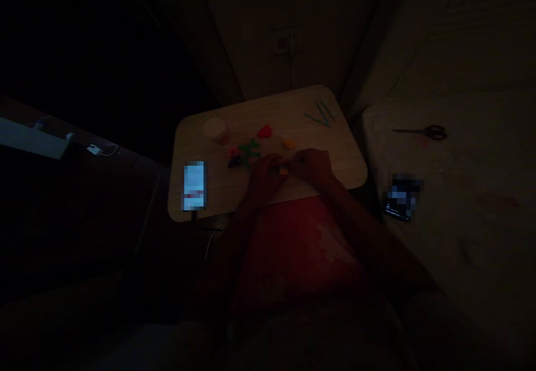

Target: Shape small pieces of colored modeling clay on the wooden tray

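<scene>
The scene is very dark. Both hands are close together over the near edge of a small wooden-topped table (226,192). My left hand (266,177) has its fingers curled in beside a small orange-and-green piece (283,170); whether it grips that piece is unclear. From the right, my right hand (314,165) reaches in with fingers bent and pressed together, and what they pinch is hidden in shadow. Just beyond the hands lie a green branching shape (250,150), a red lump (264,131) and a yellow-orange lump (288,144), perhaps modelling clay.
A pale round tub (215,130) stands at the table's back left, with a lit phone (195,186) nearer me. Several thin blue-green sticks (320,114) lie at the back right. Scissors (431,132) and another phone (402,197) rest on the pale surface to the right.
</scene>
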Demonstrator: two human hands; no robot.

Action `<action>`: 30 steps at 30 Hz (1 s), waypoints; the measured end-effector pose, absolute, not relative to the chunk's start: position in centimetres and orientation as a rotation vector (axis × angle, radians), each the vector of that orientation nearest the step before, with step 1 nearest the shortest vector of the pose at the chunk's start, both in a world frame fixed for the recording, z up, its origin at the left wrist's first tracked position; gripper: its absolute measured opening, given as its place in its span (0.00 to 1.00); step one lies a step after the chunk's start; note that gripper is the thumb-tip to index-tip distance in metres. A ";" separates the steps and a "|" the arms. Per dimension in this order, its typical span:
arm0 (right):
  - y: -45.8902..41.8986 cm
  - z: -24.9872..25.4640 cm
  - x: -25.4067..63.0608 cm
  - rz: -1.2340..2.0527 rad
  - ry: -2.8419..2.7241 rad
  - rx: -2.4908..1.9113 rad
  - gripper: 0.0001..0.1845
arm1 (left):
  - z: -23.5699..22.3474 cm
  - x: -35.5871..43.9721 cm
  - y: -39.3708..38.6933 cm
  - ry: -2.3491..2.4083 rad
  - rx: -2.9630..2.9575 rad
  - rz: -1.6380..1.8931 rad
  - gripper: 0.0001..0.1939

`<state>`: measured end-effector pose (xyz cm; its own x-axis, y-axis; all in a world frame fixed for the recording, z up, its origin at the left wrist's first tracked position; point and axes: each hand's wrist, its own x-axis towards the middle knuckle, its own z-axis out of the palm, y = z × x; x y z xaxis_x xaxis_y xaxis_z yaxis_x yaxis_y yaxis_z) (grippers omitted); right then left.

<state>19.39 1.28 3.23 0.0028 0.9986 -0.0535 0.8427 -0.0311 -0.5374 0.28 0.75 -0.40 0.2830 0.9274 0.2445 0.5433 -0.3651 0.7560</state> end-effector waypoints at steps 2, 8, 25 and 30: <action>1.3 3.1 19.4 0.588 -1.902 -1.937 0.20 | -0.3 0.3 0.8 1.315 2.014 0.926 0.26; 1.4 3.0 19.2 0.527 -1.959 -1.952 0.24 | -0.2 0.4 0.8 1.344 2.015 0.903 0.25; 0.9 1.4 20.0 0.664 -1.707 -1.683 0.23 | 0.2 0.0 0.6 1.189 2.003 0.971 0.19; 0.9 1.1 20.0 0.649 -1.771 -1.605 0.20 | 0.3 0.2 0.3 1.199 1.972 1.000 0.16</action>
